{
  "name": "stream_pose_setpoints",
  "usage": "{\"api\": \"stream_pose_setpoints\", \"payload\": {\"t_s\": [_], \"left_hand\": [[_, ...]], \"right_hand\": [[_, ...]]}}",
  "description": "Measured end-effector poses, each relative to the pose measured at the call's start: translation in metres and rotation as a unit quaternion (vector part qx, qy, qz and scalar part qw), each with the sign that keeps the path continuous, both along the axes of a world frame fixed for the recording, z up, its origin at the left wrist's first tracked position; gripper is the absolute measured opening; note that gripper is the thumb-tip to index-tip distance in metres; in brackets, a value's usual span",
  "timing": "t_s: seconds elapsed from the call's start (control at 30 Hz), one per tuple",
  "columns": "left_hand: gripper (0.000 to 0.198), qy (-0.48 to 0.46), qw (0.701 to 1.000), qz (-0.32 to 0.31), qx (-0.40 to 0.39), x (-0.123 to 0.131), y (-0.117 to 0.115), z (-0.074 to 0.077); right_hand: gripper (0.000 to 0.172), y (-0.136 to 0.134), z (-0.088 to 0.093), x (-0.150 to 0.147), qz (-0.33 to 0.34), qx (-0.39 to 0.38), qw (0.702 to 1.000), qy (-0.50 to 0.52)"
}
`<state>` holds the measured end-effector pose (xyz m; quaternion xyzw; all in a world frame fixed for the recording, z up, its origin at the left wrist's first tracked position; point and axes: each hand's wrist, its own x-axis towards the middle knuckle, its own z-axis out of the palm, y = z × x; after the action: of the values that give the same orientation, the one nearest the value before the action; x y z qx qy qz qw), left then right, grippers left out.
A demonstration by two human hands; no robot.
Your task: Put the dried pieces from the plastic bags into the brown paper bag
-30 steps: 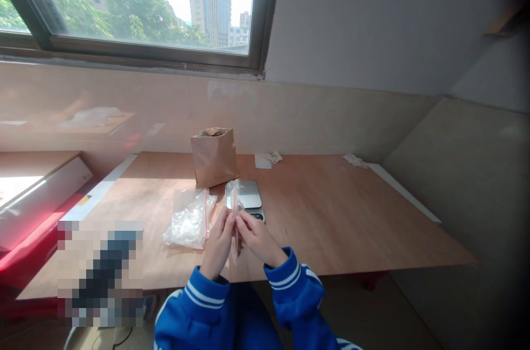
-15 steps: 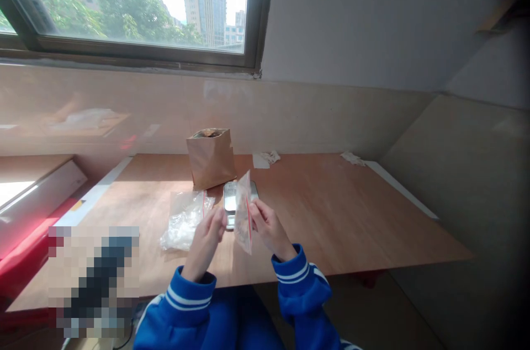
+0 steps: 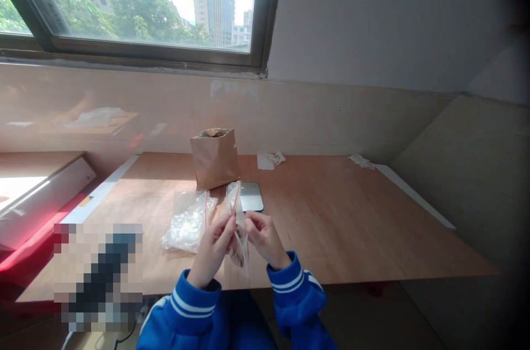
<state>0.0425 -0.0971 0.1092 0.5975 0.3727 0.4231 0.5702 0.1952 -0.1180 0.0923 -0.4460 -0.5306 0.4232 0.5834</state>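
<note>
Between my hands hangs a small clear zip bag with a red seal line and some brownish contents low in it. My left hand pinches the bag near its seal from the left. The fingers of my right hand are closed at the bag's right side. Just behind the bag sits a flat scale with a silver top, partly covered by it. A larger clear plastic bag with a red strip lies left of my hands. Behind the scale stands an open brown paper bag.
A white paper piece and a crumpled scrap lie along the back edge of the wooden table. A blurred patch covers the table's front left. A wall and window rise behind.
The small bag has turned over, its seal now nearer the top left and its contents hanging low. My left hand has taken hold of it. The view has shifted slightly.
</note>
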Motion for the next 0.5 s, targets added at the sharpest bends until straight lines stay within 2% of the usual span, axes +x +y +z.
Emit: {"api": "stream_pose_setpoints", "payload": {"t_s": [0.07, 0.13, 0.23, 0.33, 0.4, 0.43, 0.5], "left_hand": [[0.037, -0.008, 0.996, 0.084, 0.023, -0.011, 0.004, 0.005], [0.04, 0.019, 0.994, 0.096, 0.042, -0.021, 0.007, 0.011], [0.043, 0.035, 0.996, 0.083, 0.026, -0.025, 0.011, 0.01], [0.049, -0.028, 0.993, 0.108, -0.046, -0.013, 0.012, -0.01], [0.048, -0.087, 0.979, 0.157, -0.098, 0.001, 0.01, -0.027], [0.047, -0.122, 0.971, 0.15, -0.143, 0.008, 0.007, -0.034], [0.053, -0.2, 0.949, 0.06, -0.237, 0.022, 0.0, -0.044]], "right_hand": [[0.041, 0.001, -0.002, 0.015, -0.094, 0.007, 0.995, 0.021], [0.041, 0.0, 0.0, 0.027, -0.149, 0.019, 0.988, 0.027], [0.038, 0.0, 0.012, 0.028, -0.13, 0.041, 0.99, 0.036], [0.033, 0.005, 0.026, 0.013, -0.1, 0.05, 0.99, 0.091], [0.03, 0.009, 0.03, 0.002, -0.097, 0.046, 0.983, 0.148], [0.03, 0.012, 0.029, -0.002, -0.095, 0.044, 0.979, 0.173], [0.029, 0.015, 0.023, -0.006, -0.084, 0.034, 0.978, 0.187]]}}
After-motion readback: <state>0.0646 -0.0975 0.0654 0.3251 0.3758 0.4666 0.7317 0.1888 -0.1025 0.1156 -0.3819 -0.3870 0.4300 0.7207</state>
